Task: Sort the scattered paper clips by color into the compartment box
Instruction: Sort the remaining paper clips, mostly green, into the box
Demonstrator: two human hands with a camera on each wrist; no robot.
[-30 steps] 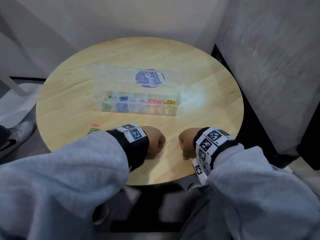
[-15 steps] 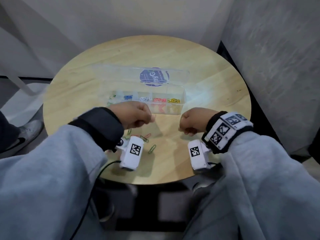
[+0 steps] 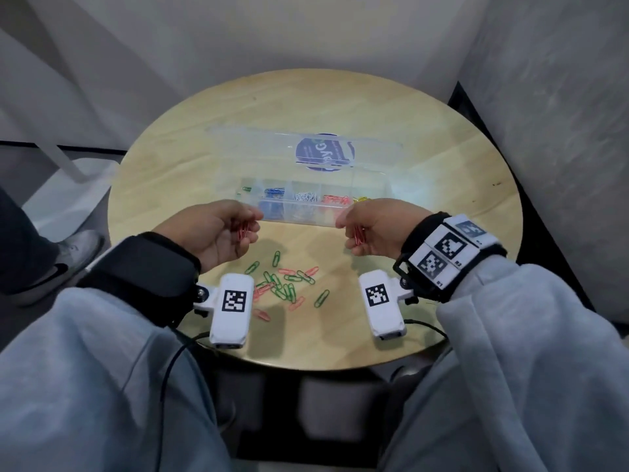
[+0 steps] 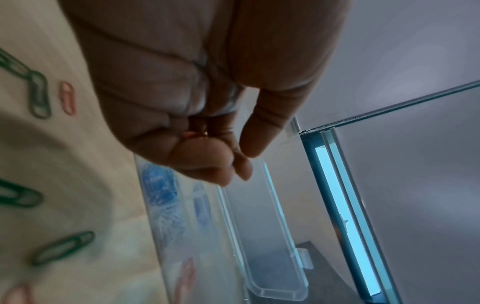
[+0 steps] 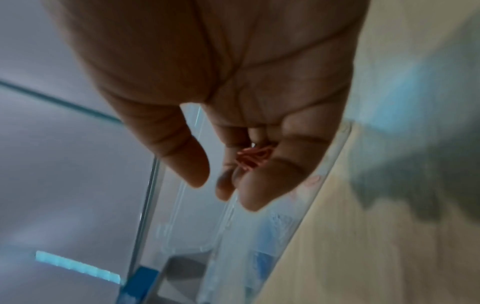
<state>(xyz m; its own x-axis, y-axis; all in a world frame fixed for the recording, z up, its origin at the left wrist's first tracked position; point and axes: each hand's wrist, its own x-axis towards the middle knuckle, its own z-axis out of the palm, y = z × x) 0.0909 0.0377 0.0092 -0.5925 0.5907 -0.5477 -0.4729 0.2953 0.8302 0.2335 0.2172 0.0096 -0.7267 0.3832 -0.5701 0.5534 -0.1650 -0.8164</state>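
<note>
Holding: both hands are raised above the round table [image 3: 442, 185], each with fingers curled round a small bunch of red clips.
Left hand [image 3: 218, 233]: grips its red clips [image 3: 244, 229], at 9 o'clock from the box's near wall.
Right hand [image 3: 374, 229]: grips its red clips [image 3: 358, 234], at 3 o'clock of the left hand.
Compartment box [image 3: 306, 216]: clear, lid open, at the table's centre; green, blue, white, red and yellow clips lie in separate compartments.
Loose clips [image 3: 289, 284]: green and red, scattered at 6 o'clock of the box, between the two wrists.
</note>
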